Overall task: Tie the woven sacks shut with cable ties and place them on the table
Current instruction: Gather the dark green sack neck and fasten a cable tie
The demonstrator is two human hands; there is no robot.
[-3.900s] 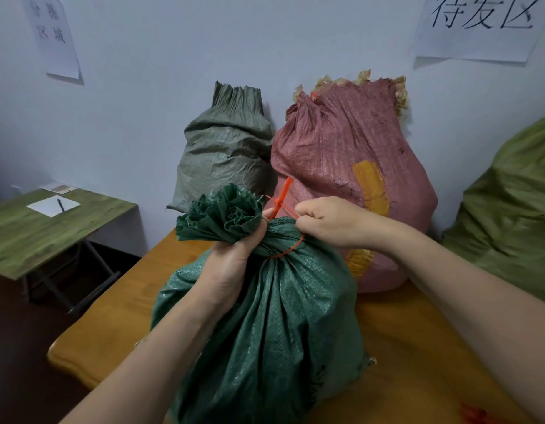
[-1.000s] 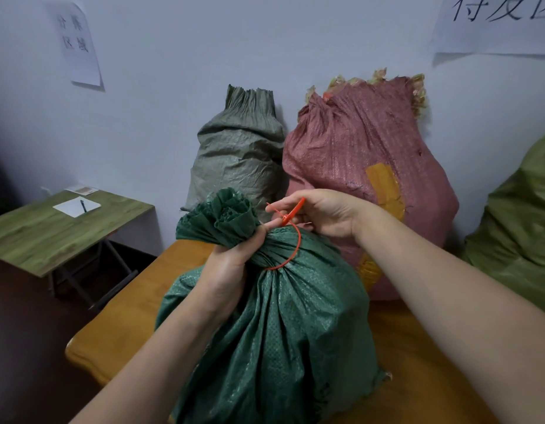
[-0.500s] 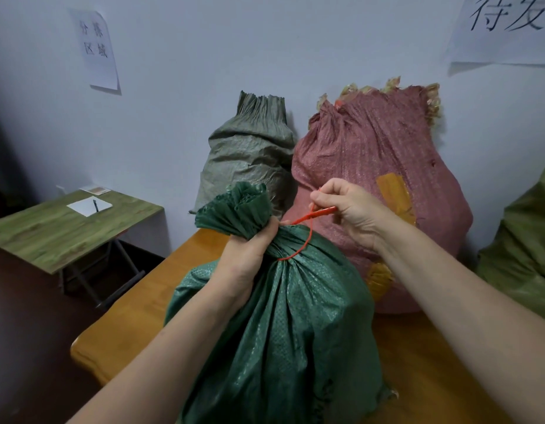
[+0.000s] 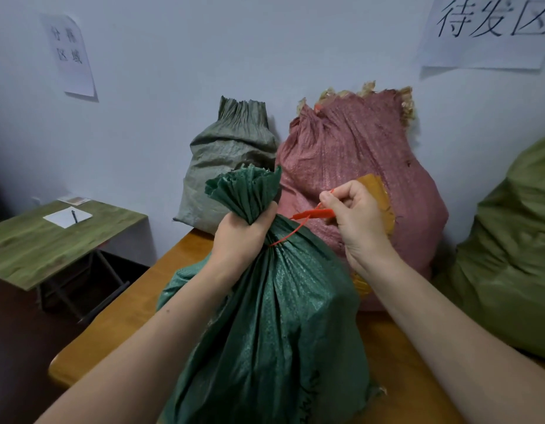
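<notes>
Cinching stage: left grip [image 4: 240, 237] clasps the green sack [image 4: 274, 332] at its neck; right grip [image 4: 357, 218] pinches the cable tie [image 4: 314, 214] by its tail. Next, probably, a firm outward pull.

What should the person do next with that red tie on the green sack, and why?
Probably pull the tie rightward with the right hand: it loops the green sack at the neck, seemingly not snug, while the left hand grips the neck just above.
</notes>
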